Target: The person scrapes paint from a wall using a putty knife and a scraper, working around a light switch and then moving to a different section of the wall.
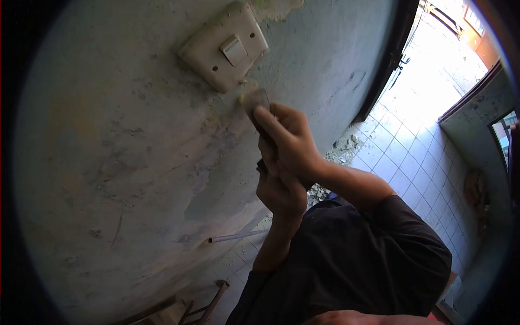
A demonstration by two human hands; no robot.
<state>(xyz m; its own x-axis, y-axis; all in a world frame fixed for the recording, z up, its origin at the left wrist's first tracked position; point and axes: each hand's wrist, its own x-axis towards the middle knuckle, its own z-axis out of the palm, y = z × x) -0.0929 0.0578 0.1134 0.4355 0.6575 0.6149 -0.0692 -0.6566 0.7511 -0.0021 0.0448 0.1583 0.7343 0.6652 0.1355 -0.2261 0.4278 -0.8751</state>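
Note:
A beige switch plate (pixel 208 51) with a white rocker switch (pixel 234 51) is fixed to the worn wall at the upper middle. Just below its lower corner, a flat, dusty scraper blade (pixel 254 100) meets the wall. My right hand (pixel 292 138) is closed round the scraper, its thumb pressed on the blade. Under it, my left hand (pixel 281 195) is closed at the lower part of the same tool, touching my right hand. My fingers hide most of the handle.
Patchy, peeling wall (pixel 135 162) fills the left side. Broken plaster chips (pixel 346 143) lie on the tiled floor (pixel 406 146) by the wall's foot. A pipe (pixel 238 236) sticks out low down. A wooden frame (pixel 214 303) stands at the bottom, and a bright doorway opens at the upper right.

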